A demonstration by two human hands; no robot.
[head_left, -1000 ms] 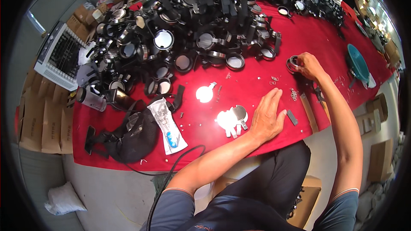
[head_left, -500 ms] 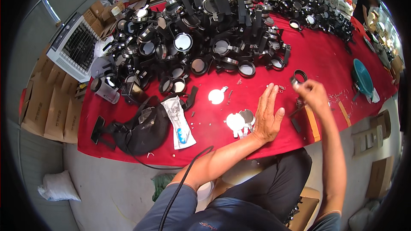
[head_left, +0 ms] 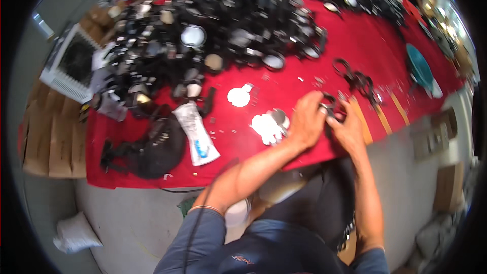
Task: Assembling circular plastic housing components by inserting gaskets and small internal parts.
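Observation:
Over the front right of the red cloth, my two hands are close together around a dark ring-shaped part (head_left: 328, 101). The thumb and fingers of my left hand (head_left: 307, 124) pinch its left side. My right hand (head_left: 350, 131) grips it from the right, its fingertips partly hidden and smeared by motion. Beyond them lie another dark ring (head_left: 342, 65) and a cluster of black parts (head_left: 362, 84). To the left of my left hand, several flat round metal discs with tabs (head_left: 266, 128) overlap, and a single tabbed disc (head_left: 238, 97) lies farther back.
A large heap of black parts with round metal faces (head_left: 228, 20) covers the table's far side. At the front left are a black mesh bag (head_left: 160, 147) and a white packet (head_left: 197, 134). Orange strips (head_left: 384, 120) and a teal basin (head_left: 420, 66) are at the right.
My hands have come together around a dark ring; before, the left was held out flat and the right reached toward a ring. A cluster of black parts now shows beyond the right hand. The view has shifted.

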